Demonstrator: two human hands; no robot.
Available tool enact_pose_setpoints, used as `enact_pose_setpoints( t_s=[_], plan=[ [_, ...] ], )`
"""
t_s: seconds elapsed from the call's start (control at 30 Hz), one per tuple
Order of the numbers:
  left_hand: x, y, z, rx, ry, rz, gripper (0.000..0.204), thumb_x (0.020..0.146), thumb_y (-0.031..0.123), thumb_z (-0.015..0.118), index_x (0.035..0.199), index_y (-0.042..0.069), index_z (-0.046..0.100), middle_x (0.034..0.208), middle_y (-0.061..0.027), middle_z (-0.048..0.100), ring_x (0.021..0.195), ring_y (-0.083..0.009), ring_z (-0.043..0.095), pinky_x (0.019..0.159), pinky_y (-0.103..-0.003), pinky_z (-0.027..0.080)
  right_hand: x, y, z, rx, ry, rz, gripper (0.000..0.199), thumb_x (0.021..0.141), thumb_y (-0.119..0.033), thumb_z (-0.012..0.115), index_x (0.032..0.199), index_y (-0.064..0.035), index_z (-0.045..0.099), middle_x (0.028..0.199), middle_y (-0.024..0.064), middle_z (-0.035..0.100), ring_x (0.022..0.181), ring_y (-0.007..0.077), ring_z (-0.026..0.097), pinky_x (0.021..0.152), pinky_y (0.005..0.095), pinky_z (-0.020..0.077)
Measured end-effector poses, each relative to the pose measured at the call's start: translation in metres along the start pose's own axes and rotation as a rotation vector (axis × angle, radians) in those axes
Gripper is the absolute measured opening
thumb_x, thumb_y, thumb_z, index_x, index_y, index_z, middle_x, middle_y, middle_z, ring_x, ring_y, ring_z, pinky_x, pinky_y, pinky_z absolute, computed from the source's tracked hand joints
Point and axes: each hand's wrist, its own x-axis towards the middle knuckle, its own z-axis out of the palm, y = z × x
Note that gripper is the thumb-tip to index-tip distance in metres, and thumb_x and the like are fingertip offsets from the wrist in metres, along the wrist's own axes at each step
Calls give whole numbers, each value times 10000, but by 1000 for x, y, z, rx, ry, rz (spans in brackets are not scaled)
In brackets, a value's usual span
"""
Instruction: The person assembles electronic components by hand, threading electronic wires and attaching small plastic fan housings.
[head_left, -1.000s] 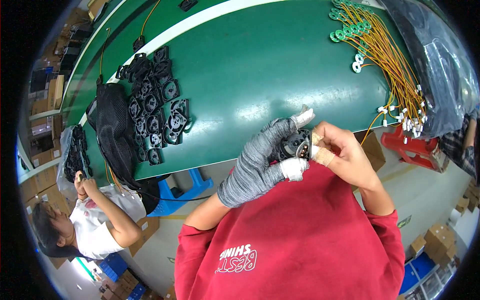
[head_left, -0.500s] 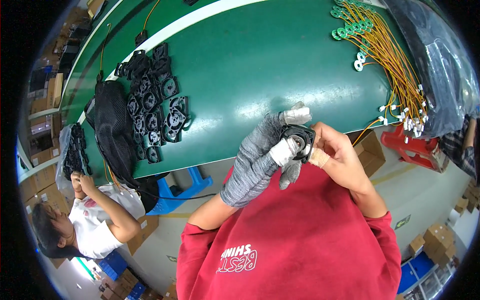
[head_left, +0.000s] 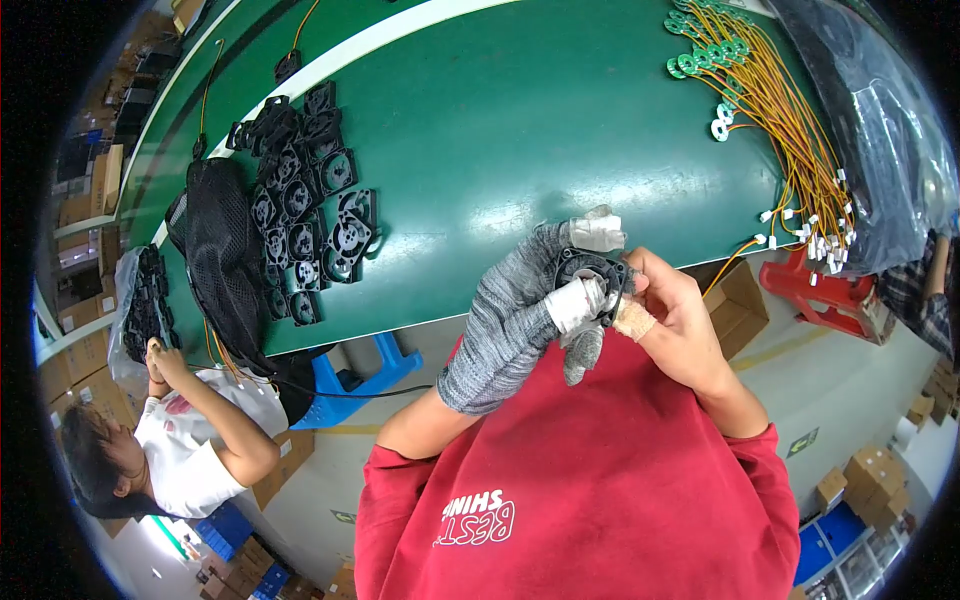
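Left hand [head_left: 525, 305]: gloved, gripping black fan frame [head_left: 598, 266].
Right hand [head_left: 690, 325]: ungloved, pinching that frame's right edge.
Tabletop [head_left: 480, 150]: green; further black frames [head_left: 297, 198] leftward.

Just right of centre, the gloved left hand [head_left: 522, 308] curls, thumb bent inward; the bare right hand [head_left: 684, 325] faces it, fingertips partly hidden, perhaps pinching.

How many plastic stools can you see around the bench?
2: a blue plastic stool at left, below the edge of the green table, and a red plastic stool beyond the right hand. Others may be hidden underneath.
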Motion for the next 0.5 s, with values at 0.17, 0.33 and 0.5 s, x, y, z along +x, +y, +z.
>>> enact_pose_setpoints(
  t_s=[0.17, 0.33, 0.5],
  plan=[
    [-3, 8, 5, 41, 21, -45, 339, 813, 47, 521, 1143, -14, 480, 872, -94, 613, 451, -72, 471, 386, -185, 363, -3, -9, 2, 36, 7, 43, 178, 802, -61, 574, 829, -27, 402, 711, -43, 379, 664, 12, 357, 560, 166, 325],
    [-4, 6, 10, 110, 87, -20, 327, 779, 112, 556, 1091, 14, 533, 790, -59, 588, 514, -83, 506, 411, -190, 380, -4, -10, 0, 7, -36, 11, 143, 811, -45, 556, 836, -31, 416, 731, -45, 399, 690, 5, 369, 582, 167, 334],
    [-5, 2, 10, 129, 109, 1, 270, 780, 108, 551, 1037, 25, 560, 798, -54, 588, 534, -76, 510, 422, -184, 380, -6, -20, -1, 83, -74, 62, 121, 816, -34, 548, 843, -33, 431, 752, -52, 412, 701, 4, 385, 603, 165, 344]
  ],
)
